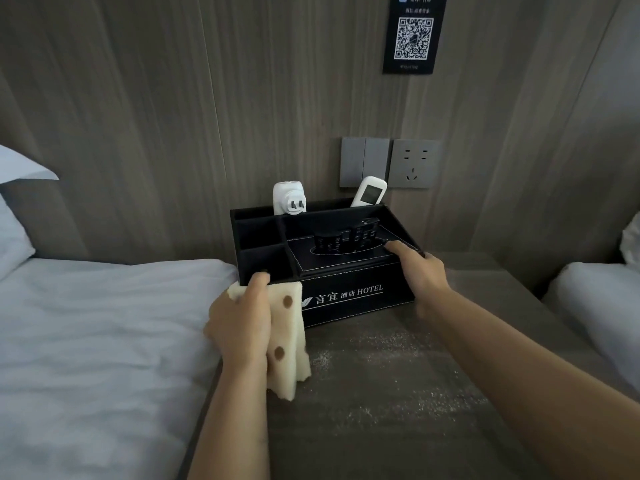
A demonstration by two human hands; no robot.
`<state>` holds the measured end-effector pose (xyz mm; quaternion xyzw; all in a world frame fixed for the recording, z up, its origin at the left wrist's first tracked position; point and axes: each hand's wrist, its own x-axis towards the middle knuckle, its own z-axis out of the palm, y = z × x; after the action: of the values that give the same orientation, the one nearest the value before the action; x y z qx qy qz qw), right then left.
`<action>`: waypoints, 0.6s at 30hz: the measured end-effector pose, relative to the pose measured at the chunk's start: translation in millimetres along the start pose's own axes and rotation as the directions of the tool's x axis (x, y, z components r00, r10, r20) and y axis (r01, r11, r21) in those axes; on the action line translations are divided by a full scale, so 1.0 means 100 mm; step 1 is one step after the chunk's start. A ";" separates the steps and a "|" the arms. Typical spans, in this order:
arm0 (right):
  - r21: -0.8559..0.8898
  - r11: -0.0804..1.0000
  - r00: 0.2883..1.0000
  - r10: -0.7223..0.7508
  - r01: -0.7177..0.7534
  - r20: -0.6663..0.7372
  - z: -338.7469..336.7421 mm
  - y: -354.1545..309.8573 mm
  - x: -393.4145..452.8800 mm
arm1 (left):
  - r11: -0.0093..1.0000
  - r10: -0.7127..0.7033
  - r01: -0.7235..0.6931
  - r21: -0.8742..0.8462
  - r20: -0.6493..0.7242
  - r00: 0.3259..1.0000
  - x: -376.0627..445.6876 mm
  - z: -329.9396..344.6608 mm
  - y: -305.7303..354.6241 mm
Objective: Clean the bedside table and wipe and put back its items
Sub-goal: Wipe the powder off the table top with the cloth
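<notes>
At far counter (pixel 398 393) | both hands' fingers grip rigid black leatherette hotel organiser box (pixel 349 299) by its ends: left hand (pixel 239 323) also pinches soft cream sponge cloth (pixel 291 337), right hand (pixel 420 271) hooks rim | likely light; loose remotes may tip.

Two bare forearms enter from about 6 o'clock, ending in the left hand (pixel 239 320) and the right hand (pixel 420 271). No sleeves, gloves, watch or rings show on them. Fingernails look short and unpainted.

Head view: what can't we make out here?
- Black organizer box: left front corner hidden by the left hand and its cloth.
- Right hand: palm side hidden against the box's right end.
- White remote: lower part hidden inside the box.
- QR sign: top cut off; text too small.
</notes>
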<state>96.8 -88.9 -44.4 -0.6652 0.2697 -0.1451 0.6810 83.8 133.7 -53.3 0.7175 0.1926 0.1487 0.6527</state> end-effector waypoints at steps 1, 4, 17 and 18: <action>0.007 1.000 1.000 -0.011 0.011 -0.005 0.01 0.01 0.01 | 0.999 -0.019 0.020 -0.034 0.010 1.000 0.00 0.00 -0.01; 0.027 0.999 1.000 -0.018 0.018 -0.016 0.03 0.02 0.02 | 0.985 -0.088 0.097 -0.143 0.063 0.994 -0.01 -0.04 -0.02; 0.140 0.984 0.994 -0.105 0.107 -0.022 -0.33 -0.22 -0.34 | 0.950 -0.072 0.148 -0.276 0.268 0.961 -0.28 -0.35 0.31; 0.127 0.985 0.993 -0.111 0.114 -0.027 -0.39 -0.26 -0.37 | 0.948 -0.072 0.162 -0.273 0.311 0.948 -0.31 -0.36 0.33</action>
<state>48.5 -102.7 -10.9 -0.6327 0.2288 -0.2070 0.7103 42.0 148.3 -16.1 0.6133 0.1106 0.0270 0.7816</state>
